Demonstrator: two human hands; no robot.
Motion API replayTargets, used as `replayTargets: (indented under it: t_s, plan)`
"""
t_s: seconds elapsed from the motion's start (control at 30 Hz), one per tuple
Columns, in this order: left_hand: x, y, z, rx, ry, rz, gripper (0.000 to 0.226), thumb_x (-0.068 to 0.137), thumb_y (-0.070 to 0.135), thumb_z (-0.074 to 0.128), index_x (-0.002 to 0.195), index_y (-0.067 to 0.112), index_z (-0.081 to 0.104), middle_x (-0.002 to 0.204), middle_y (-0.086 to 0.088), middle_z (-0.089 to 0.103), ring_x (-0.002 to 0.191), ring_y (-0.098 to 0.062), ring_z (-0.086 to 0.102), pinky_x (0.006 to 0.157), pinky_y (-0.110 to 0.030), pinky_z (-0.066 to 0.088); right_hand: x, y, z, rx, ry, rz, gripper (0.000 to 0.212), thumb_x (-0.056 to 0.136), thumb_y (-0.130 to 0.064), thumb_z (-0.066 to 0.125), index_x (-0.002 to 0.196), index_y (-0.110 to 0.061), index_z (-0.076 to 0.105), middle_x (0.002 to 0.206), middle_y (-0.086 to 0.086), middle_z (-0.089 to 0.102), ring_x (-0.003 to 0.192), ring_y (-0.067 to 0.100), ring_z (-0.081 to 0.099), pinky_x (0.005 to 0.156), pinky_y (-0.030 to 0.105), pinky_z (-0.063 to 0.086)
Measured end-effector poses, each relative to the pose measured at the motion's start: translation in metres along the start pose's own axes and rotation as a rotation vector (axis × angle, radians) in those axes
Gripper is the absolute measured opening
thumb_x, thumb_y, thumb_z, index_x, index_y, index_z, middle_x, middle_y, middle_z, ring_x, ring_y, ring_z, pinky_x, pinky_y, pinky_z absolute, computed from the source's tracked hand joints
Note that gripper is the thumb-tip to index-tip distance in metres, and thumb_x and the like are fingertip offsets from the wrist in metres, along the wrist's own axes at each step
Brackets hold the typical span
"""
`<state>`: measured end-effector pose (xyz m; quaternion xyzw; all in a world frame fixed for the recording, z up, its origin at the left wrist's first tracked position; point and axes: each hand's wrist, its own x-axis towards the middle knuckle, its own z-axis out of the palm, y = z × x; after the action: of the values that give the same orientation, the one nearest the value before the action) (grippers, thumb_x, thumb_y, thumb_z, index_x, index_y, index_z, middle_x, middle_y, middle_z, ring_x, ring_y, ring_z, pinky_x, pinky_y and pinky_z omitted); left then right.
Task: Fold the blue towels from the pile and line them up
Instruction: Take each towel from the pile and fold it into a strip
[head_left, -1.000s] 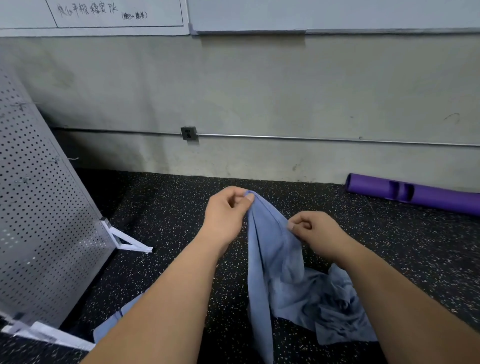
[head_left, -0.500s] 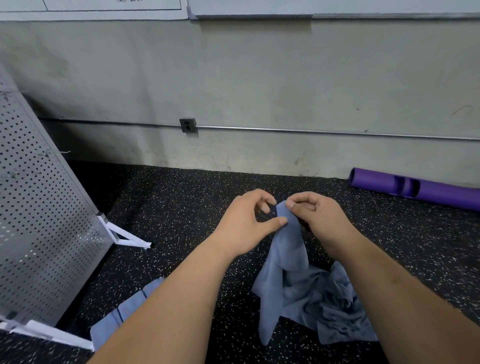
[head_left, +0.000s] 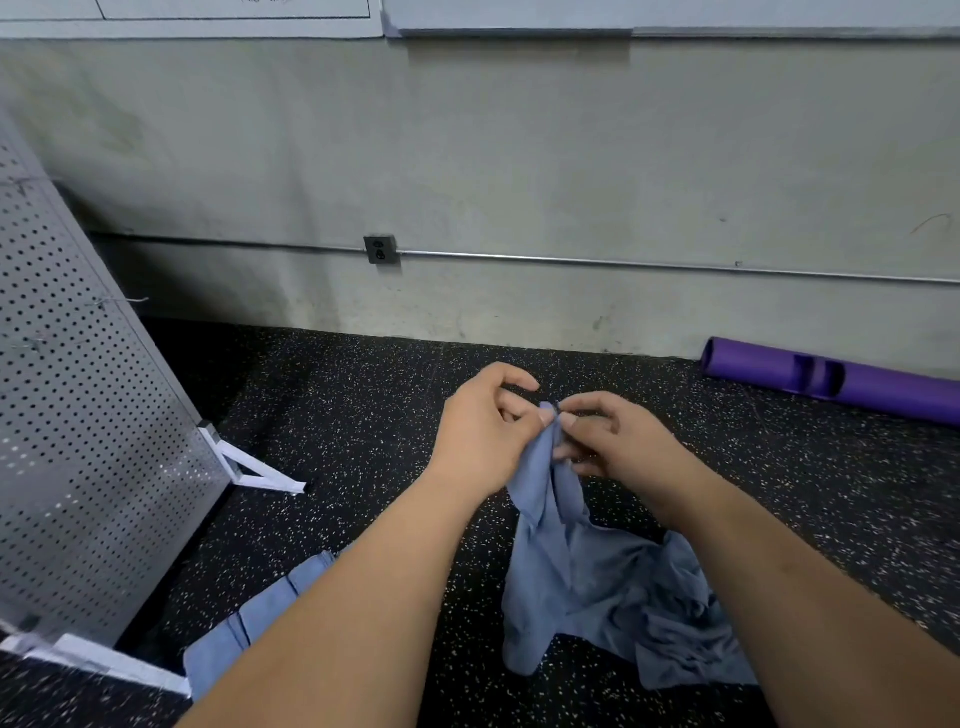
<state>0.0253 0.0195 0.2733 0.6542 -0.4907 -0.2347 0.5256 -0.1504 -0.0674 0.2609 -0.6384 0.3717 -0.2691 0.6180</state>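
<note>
— So, what did the hands hold?
— Touching, the left hand (head_left: 488, 426) and right hand (head_left: 618, 441) pinched a towel (head_left: 545, 525) corner; it hung below them onto the pile (head_left: 675, 629). Finding edges, I'd judge; next, slide apart along the hem.

Layout, head view. The towel (head_left: 540, 483) is pinched at its top between the left hand (head_left: 483, 431) and the right hand (head_left: 623, 447), and hangs down to the pile (head_left: 675, 623) on the floor (head_left: 363, 415), nearer and rightward. Folded towels (head_left: 249, 629) are laid near left, beside the perforated panel (head_left: 78, 415). A tube (head_left: 852, 382) is placed far right, against the wall (head_left: 519, 156).
</note>
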Motion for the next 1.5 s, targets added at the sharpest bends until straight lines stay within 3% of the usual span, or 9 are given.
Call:
replayTargets:
  t_s: [0.2,0.3,0.43,0.63,0.77,1.0,1.17,1.37,1.5]
  plan:
    - [0.002,0.002,-0.002,-0.153,0.133,-0.07,0.022,0.085,0.018,0.089,0.094,0.022,0.069,0.069,-0.001,0.075,0.059,-0.009,0.06,0.069,-0.031,0.055,-0.002,0.01,0.015,-0.205,-0.047,0.015,0.049,0.075,-0.036,0.092,0.116,-0.027,0.066,0.11,0.0,0.077,0.098,0.019,0.076,0.089,0.039,0.061]
    - [0.002,0.004,-0.002,-0.224,0.171,-0.084,0.022,0.085,0.015,0.089,0.094,0.015,0.069,0.07,-0.013,0.073,0.06,-0.012,0.056,0.071,-0.028,0.055,0.004,0.015,0.022,-0.412,0.019,-0.055,0.024,0.082,-0.032,0.087,0.099,-0.024,0.073,0.095,-0.007,0.076,0.087,0.008,0.071,0.081,0.029,0.055]
    - [0.006,-0.004,-0.009,-0.228,0.26,-0.123,0.018,0.086,0.017,0.087,0.092,0.019,0.07,0.063,0.006,0.066,0.059,-0.01,0.055,0.072,-0.031,0.056,0.005,0.011,0.02,-0.429,0.124,-0.148,0.008,0.095,-0.024,0.077,0.088,-0.021,0.075,0.07,-0.011,0.07,0.058,-0.001,0.056,0.057,0.017,0.045]
    - [0.006,-0.015,-0.021,0.249,0.07,0.07,0.029,0.09,0.034,0.08,0.116,0.041,0.069,0.115,0.021,0.065,0.103,-0.007,0.058,0.094,-0.03,0.05,0.001,0.001,0.005,-0.259,0.16,-0.181,0.009,0.1,-0.025,0.074,0.095,-0.02,0.08,0.086,0.002,0.081,0.079,0.011,0.072,0.076,0.036,0.059]
    - [0.0,-0.008,-0.015,0.343,-0.111,0.239,0.046,0.087,0.033,0.084,0.13,0.04,0.068,0.126,0.027,0.064,0.125,-0.01,0.051,0.108,-0.026,0.04,-0.005,-0.007,0.004,-0.188,0.084,-0.182,0.015,0.103,-0.027,0.069,0.1,-0.019,0.082,0.091,0.003,0.082,0.085,0.01,0.074,0.075,0.027,0.057]
    - [0.0,-0.009,-0.006,0.271,-0.082,0.168,0.013,0.089,0.027,0.083,0.095,0.035,0.075,0.083,0.013,0.07,0.085,-0.008,0.065,0.081,-0.036,0.056,-0.012,-0.013,0.005,-0.11,0.005,-0.148,0.017,0.099,-0.028,0.073,0.106,-0.013,0.078,0.096,0.005,0.082,0.095,0.017,0.077,0.081,0.027,0.058]
    - [0.005,-0.013,-0.009,0.148,0.022,0.085,0.01,0.092,0.026,0.082,0.085,0.028,0.075,0.072,0.008,0.068,0.063,-0.004,0.057,0.065,-0.023,0.049,-0.01,-0.005,-0.002,-0.159,-0.097,-0.079,0.023,0.092,-0.013,0.081,0.114,-0.016,0.074,0.103,0.006,0.081,0.103,0.024,0.077,0.094,0.04,0.06]
    - [0.008,-0.018,-0.016,0.243,0.055,-0.001,0.02,0.096,0.037,0.076,0.081,0.026,0.071,0.072,0.01,0.07,0.058,0.0,0.055,0.06,-0.02,0.042,-0.002,-0.002,-0.001,-0.217,0.108,-0.19,0.013,0.103,-0.023,0.07,0.094,-0.021,0.079,0.085,0.005,0.079,0.072,0.009,0.062,0.071,0.033,0.049]
    - [0.003,-0.017,-0.014,0.191,-0.053,0.086,0.015,0.094,0.036,0.077,0.106,0.035,0.069,0.096,0.014,0.071,0.09,-0.001,0.065,0.084,-0.023,0.051,-0.004,-0.005,0.001,-0.262,0.089,-0.247,0.019,0.104,-0.03,0.067,0.094,-0.02,0.081,0.086,0.005,0.08,0.074,0.011,0.065,0.07,0.036,0.051]
